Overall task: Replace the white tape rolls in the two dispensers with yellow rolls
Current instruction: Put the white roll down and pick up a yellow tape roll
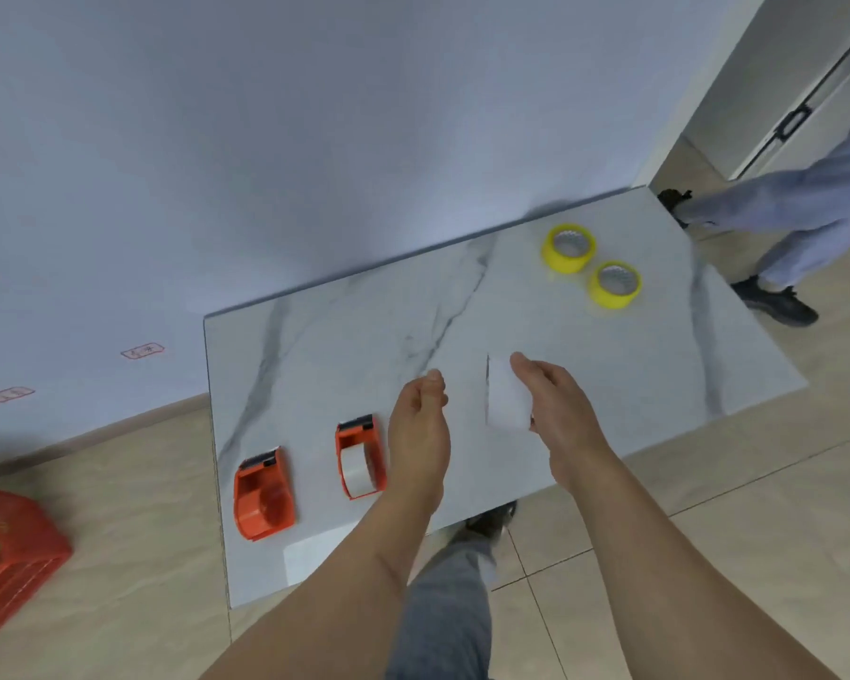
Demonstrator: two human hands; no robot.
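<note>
1. Right hand (555,409) is curled round a white tape roll (506,400), thumb on the far side, fingers behind. It holds the roll clear of the table (609,365), right of centre, presumably to set it aside.
2. That roll looks to stand on edge, with its broad outer band facing the camera. Blur hides the core, so I can't call the axis for sure; best guess is it runs left-right.
3. Left hand (420,424) is half-open with fingers loosely curled and holds nothing. It hovers just right of the loaded dispenser (361,456), not touching it.
4. Loaded dispenser stands on its narrow edge, still carrying a white roll. Long axis runs near-to-far, cutter end pointing away from the person.
5. Empty dispenser (263,490) sits further left, lying on its side with the hub exposed. Cutter end also points away. Looks ready to take a new roll.
6. Two yellow rolls (568,248) (615,285) lie flat at the far right, holes up, just beside each other and well apart from both dispensers.
7. Judgement: one of two white rolls is out; no yellow fitted yet.
</note>
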